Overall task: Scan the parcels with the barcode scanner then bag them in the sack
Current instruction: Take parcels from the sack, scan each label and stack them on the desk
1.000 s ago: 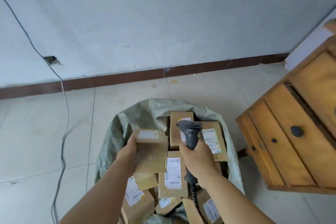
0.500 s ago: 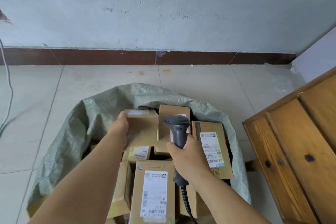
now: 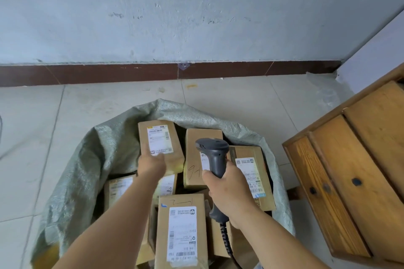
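A grey-green woven sack (image 3: 91, 166) lies open on the floor, filled with several brown cardboard parcels bearing white labels. My left hand (image 3: 152, 165) holds one parcel (image 3: 160, 144) by its near end at the far left of the sack's mouth, label side up. My right hand (image 3: 229, 188) grips the handle of a dark grey barcode scanner (image 3: 213, 155), whose head hangs over a parcel marked with handwriting (image 3: 194, 172). A coiled cable (image 3: 226, 238) trails from the scanner's base. Another labelled parcel (image 3: 181, 233) lies nearest me.
A wooden cabinet with drawers (image 3: 354, 181) stands close on the right of the sack. Pale floor tiles (image 3: 32, 137) stretch to the left and behind, up to a dark red skirting board (image 3: 109, 73) and a grey wall.
My left hand has lowered the parcel toward the far side of the sack and turned its label up. The view has tilted down. The scanner stays in my right hand.
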Available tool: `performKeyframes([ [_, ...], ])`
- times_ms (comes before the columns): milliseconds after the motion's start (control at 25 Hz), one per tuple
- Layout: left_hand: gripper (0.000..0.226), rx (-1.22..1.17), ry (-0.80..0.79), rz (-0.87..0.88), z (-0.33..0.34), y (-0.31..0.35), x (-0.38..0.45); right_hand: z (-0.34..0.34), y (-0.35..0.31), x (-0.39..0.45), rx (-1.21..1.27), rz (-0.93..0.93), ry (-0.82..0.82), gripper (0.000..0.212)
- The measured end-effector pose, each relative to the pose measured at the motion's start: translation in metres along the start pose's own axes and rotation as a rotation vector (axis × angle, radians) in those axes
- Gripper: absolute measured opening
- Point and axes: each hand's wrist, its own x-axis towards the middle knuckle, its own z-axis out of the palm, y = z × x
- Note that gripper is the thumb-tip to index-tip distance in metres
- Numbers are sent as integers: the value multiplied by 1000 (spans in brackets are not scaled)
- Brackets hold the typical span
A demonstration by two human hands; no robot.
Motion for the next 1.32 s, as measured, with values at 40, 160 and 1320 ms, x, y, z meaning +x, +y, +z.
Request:
performKeyframes([
  [40,60,-17,-22,17,-5,12,-21,-5,-9,-11,16,9,9,8],
  [160,58,-50,-110,64,-30,56,-103,-31,-46,-55,74,25,55,9],
  [1320,54,156,-934,654,71,256,-789,-509,1,-560,500,87,938,24],
])
